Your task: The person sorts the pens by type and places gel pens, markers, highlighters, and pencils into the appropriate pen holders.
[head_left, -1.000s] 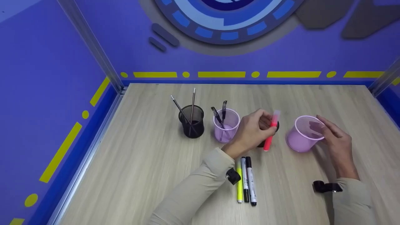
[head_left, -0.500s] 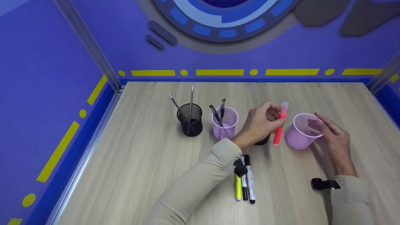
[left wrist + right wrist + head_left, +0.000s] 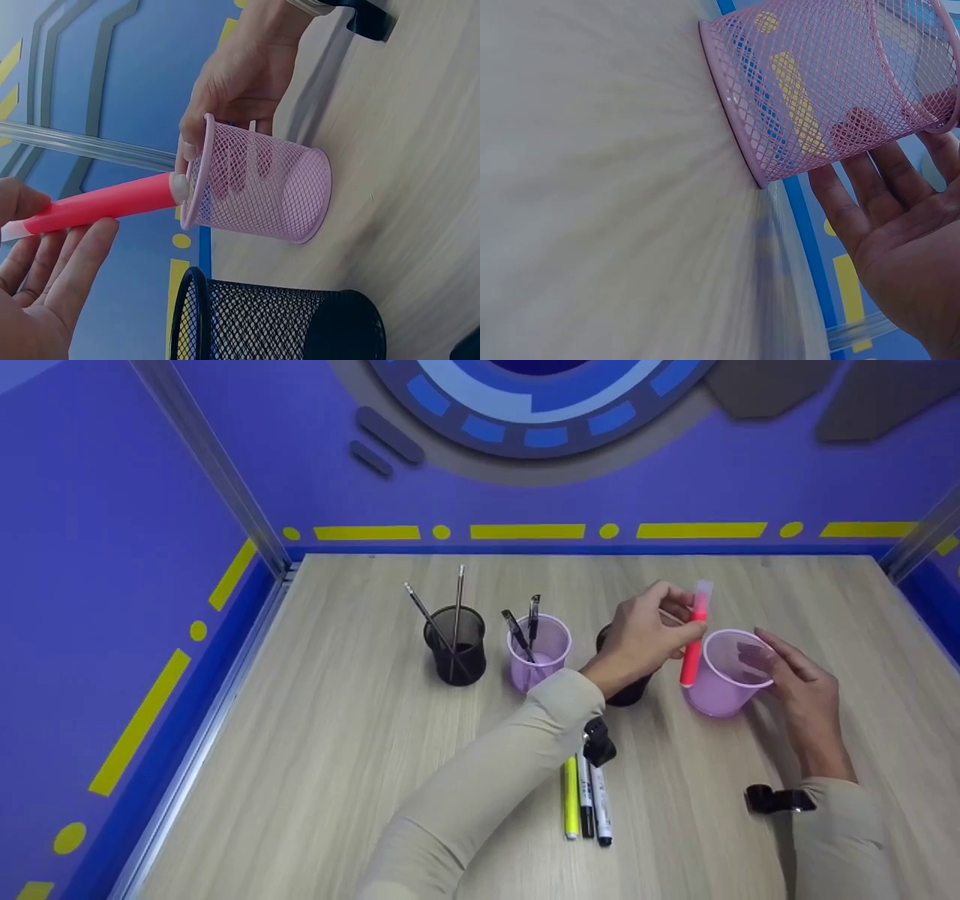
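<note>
My left hand [image 3: 646, 631] pinches a red highlighter [image 3: 694, 649] between thumb and fingers, its clear end up. In the left wrist view the highlighter's pale lower tip is at the rim of a pink mesh pen cup [image 3: 251, 184]. My right hand [image 3: 811, 701] holds that cup at its right side, thumb at the rim and fingers along the outer wall. The right wrist view shows the fingers [image 3: 900, 180] against the mesh. Below my left hand stands a black mesh pen cup [image 3: 262, 319], partly hidden by the hand in the head view.
Left of these stand a black mesh cup [image 3: 459, 664] with two pencils and a pink mesh cup [image 3: 551, 641] with two black pens. In front lie a yellow highlighter [image 3: 571, 802] and two white-barrelled markers [image 3: 602, 810]. A blue wall [image 3: 525, 502] borders the table's back.
My left hand has moved right and away from me with the red highlighter, from over the black cup to the right-hand pink cup. My right hand stays on that cup.
</note>
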### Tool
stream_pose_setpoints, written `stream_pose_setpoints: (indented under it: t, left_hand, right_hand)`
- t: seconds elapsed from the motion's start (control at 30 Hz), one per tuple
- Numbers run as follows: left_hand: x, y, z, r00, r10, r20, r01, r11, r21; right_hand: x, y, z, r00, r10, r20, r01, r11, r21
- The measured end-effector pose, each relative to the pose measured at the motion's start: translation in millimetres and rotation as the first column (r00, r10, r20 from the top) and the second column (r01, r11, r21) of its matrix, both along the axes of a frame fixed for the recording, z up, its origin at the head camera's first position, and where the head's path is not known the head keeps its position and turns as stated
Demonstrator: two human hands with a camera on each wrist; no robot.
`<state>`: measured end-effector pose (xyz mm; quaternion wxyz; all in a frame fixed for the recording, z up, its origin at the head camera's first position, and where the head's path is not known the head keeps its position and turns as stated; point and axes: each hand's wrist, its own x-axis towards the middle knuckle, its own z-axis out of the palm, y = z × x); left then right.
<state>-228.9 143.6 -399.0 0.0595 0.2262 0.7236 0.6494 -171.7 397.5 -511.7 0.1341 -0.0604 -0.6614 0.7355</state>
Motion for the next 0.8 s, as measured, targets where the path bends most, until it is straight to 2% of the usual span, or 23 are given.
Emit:
stream_pose_setpoints:
  t: [0.23,0.53,0.8]
  left_hand:
    - [-2.1,14,4.4,1.0,0.023,0.013,-0.022,1.0,-0.018]
    - [-5.1,31,3.1,0.991,0.033,-0.126,-0.048,0.992,-0.117]
    - [-7.2,40,-2.3,0.988,0.057,-0.141,-0.076,0.988,-0.132]
  right_hand:
    - [-1.0,-2,0.3,0.999,-0.017,0.044,0.014,0.997,0.071]
    - [-1.5,-4,0.5,0.997,-0.056,0.056,0.051,0.995,0.087]
    - [-1.1,-3,1.0,0.997,-0.048,0.067,0.043,0.997,0.069]
